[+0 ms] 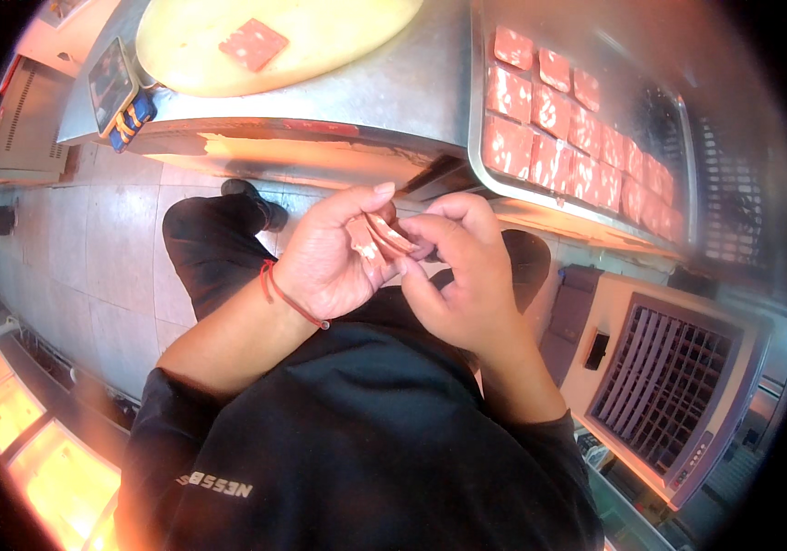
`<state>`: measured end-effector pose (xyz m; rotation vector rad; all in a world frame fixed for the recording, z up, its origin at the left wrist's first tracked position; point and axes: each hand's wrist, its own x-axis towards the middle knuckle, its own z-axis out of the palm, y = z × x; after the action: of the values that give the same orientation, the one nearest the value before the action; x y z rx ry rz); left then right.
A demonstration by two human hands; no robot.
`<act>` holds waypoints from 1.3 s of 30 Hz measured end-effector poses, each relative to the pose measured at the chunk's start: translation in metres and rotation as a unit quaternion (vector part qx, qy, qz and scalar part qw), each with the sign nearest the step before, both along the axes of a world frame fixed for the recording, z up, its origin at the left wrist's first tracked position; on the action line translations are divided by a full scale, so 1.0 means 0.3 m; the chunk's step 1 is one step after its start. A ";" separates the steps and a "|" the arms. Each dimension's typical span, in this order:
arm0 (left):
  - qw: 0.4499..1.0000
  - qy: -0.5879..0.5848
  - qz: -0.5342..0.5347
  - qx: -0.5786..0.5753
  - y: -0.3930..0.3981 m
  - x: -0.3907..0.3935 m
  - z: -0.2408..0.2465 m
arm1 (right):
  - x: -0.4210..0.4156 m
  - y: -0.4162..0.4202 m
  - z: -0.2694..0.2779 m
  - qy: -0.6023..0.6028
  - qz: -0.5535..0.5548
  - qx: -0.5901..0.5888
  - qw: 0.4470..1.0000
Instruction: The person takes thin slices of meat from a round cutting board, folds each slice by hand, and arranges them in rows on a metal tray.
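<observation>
Small square slices of pink, white-marbled meat (pixel 368 241) lie on the fingers of my left hand (pixel 331 255), which is turned palm up with a red cord at the wrist. The thumb and fingers of my right hand (pixel 459 265) pinch the right edge of these slices; how many there are cannot be told. Beyond my hands, one square marbled slice (pixel 253 45) rests on a round yellowish board (pixel 193 81). At the upper right, a metal tray (pixel 479 169) bears several rows of similar marbled squares (pixel 509 144).
The metal counter (pixel 379 103) carries the board, with the tray at its right. A phone or small screen (pixel 112 86) leans at the counter's left edge beside a blue and yellow object (pixel 132 122). A vented air cooler (pixel 665 379) stands at the lower right.
</observation>
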<state>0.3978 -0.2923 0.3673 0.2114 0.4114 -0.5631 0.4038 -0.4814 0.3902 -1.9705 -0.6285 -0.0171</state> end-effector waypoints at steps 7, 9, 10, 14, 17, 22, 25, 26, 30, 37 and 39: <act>0.999 0.015 0.032 0.039 -0.007 -0.002 -0.008 | 0.016 0.006 0.005 -0.055 0.014 -0.033 0.998; 0.998 0.029 0.040 0.049 -0.010 0.000 0.002 | 0.019 0.008 0.007 -0.057 0.022 -0.035 0.997; 0.997 0.037 0.042 0.053 -0.012 0.002 0.007 | 0.018 0.009 0.003 -0.058 0.020 -0.033 0.998; 0.998 0.027 0.035 0.051 -0.009 0.001 -0.006 | 0.012 0.012 -0.010 -0.052 0.010 -0.020 0.998; 0.998 0.032 0.033 0.049 -0.010 0.003 -0.007 | 0.017 0.015 -0.006 -0.073 0.014 -0.027 0.997; 0.991 0.044 0.060 0.109 -0.026 -0.002 -0.004 | 0.019 0.023 -0.019 -0.091 0.005 -0.035 0.995; 0.986 0.012 0.079 0.144 -0.036 -0.012 -0.041 | 0.018 0.025 -0.034 -0.092 0.001 -0.022 0.995; 0.986 0.008 0.082 0.145 -0.038 -0.015 -0.042 | 0.019 0.027 -0.038 -0.092 0.001 -0.015 0.996; 0.986 -0.016 0.068 0.151 -0.050 -0.019 -0.033 | 0.014 0.035 -0.048 -0.046 -0.003 0.013 0.999; 1.000 -0.019 -0.005 0.024 -0.024 -0.021 -0.020 | 0.018 0.029 -0.023 0.014 -0.044 0.010 0.999; 0.999 -0.038 -0.005 -0.015 -0.013 -0.024 -0.049 | 0.025 0.023 -0.023 -0.035 -0.041 0.006 0.998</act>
<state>0.3907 -0.2961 0.3527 0.2053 0.3274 -0.5690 0.4113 -0.4745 0.3832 -1.9900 -0.5908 -0.1420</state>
